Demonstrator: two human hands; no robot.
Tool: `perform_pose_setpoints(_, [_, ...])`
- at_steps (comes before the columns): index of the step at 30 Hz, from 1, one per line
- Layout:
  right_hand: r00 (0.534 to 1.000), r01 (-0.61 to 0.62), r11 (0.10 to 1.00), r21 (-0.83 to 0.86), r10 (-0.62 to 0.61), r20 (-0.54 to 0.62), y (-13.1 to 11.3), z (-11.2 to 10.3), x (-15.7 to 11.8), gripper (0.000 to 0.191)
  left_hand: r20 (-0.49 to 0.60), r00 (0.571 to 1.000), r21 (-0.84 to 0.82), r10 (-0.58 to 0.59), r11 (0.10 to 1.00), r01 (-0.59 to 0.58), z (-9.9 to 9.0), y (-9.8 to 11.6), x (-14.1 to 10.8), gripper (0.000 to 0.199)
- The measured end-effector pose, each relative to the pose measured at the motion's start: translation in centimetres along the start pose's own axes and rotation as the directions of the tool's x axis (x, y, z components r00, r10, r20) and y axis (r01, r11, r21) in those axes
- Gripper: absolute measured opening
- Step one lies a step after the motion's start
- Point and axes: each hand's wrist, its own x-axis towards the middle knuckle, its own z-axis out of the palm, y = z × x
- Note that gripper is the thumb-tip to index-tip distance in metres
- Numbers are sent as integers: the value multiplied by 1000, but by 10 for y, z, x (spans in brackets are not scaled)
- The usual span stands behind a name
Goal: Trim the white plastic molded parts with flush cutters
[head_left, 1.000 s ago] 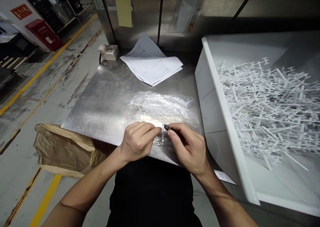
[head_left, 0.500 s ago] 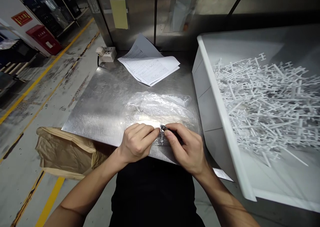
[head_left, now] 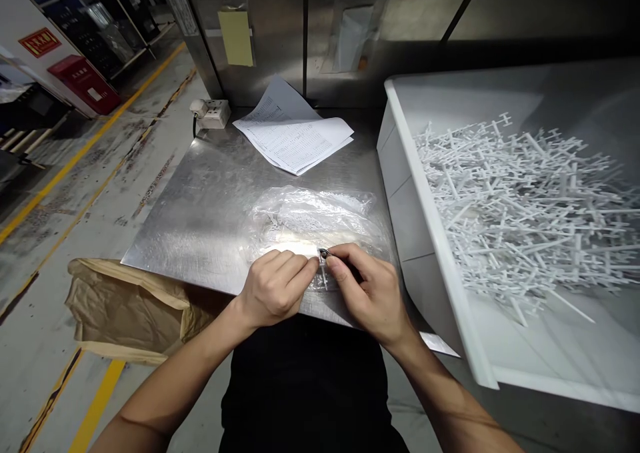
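Note:
My left hand (head_left: 276,288) is closed, thumb and forefinger pinching a small white branched plastic piece (head_left: 323,278) that sticks out toward me from the fingertips. My right hand (head_left: 373,292) is closed on a small dark tool (head_left: 324,254), whose tip meets the white piece beside the left fingertips. Fingers cover most of the tool, so its kind is not clear. Both hands are over the near edge of the metal table (head_left: 175,206). Under and behind them lies a crumpled clear plastic bag (head_left: 320,206), with a bright glare at the hands.
At the right stands a large white bin (head_left: 425,206) heaped with white branched plastic pieces (head_left: 520,206). Folded printed sheets (head_left: 297,140) and a power socket (head_left: 216,114) are at the table's back. An open brown paper bag (head_left: 130,310) is at the left, below the table edge.
The view has shifted slightly, so the bin and table appear a little further left. Both hands keep their hold, and the white piece is tilted slightly differently.

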Motion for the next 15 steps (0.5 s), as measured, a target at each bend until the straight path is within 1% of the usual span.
perform_pose_setpoints(4, [996,-89,996,9,89,17,1,0,2,18,26,1000,20,13,1000,-13,1,0,-1,21])
perform_pose_setpoints(9, [990,-139,990,39,138,33,3,1,3,21,41,999,29,10,1000,-11,0,0,-2,23])
perform_pose_setpoints(13, [989,-148,985,86,147,20,4,0,2,20,19,1000,6,-6,1000,6,-2,0,-1,23])
perform_pose_setpoints(15, [988,-156,981,115,157,2,5,-1,0,20,-15,999,-31,-46,999,45,-3,-1,0,23])
